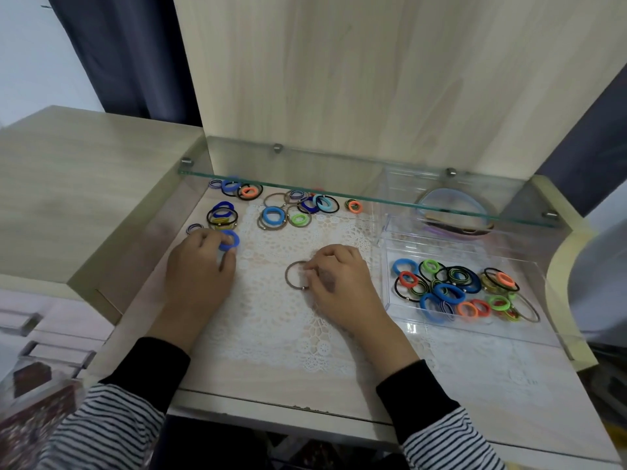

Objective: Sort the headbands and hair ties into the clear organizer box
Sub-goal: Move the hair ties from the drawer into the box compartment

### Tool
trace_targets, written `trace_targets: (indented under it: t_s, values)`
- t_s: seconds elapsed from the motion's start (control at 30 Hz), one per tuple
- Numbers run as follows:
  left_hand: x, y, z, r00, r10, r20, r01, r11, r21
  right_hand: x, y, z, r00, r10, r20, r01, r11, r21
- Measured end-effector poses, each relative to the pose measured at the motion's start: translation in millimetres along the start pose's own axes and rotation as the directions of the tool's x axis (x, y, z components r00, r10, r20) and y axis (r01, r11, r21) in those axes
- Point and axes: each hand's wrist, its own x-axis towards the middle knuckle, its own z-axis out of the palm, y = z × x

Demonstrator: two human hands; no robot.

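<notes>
Striped sleeves (112, 422) with black cuffs reach over the pale wooden worktop (271, 378) and its lace mat (271, 317). At the right stands the clear organizer box (475, 330): hair ties fill its near compartment, headbands (454, 212) lie in the far one under a glass shelf (339, 195). Loose hair ties (271, 215) are scattered along the mat's far edge. The left grip (200, 266) pinches a blue hair tie (234, 239) at its fingertips; the right grip (336, 279) pinches a thin brown hair tie (291, 274) lying flat just left of it.
</notes>
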Motion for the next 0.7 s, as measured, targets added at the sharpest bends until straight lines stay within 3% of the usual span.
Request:
trace_targets:
  t_s: [0.3, 0.7]
  values:
    - [-4.4, 13.7, 4.4, 0.996, 0.09, 0.02, -0.089, 0.995, -0.035, -13.3, 2.8, -9.6, 0.992, -0.068, 0.108, 0.071, 0.997, -0.027]
    - [-2.1, 38.4, 4.2, 0.992, 0.121, 0.036, -0.113, 0.98, -0.163, -10.3, -9.3, -27.6, 0.988, -0.154, 0.024, 0.156, 0.983, -0.099]
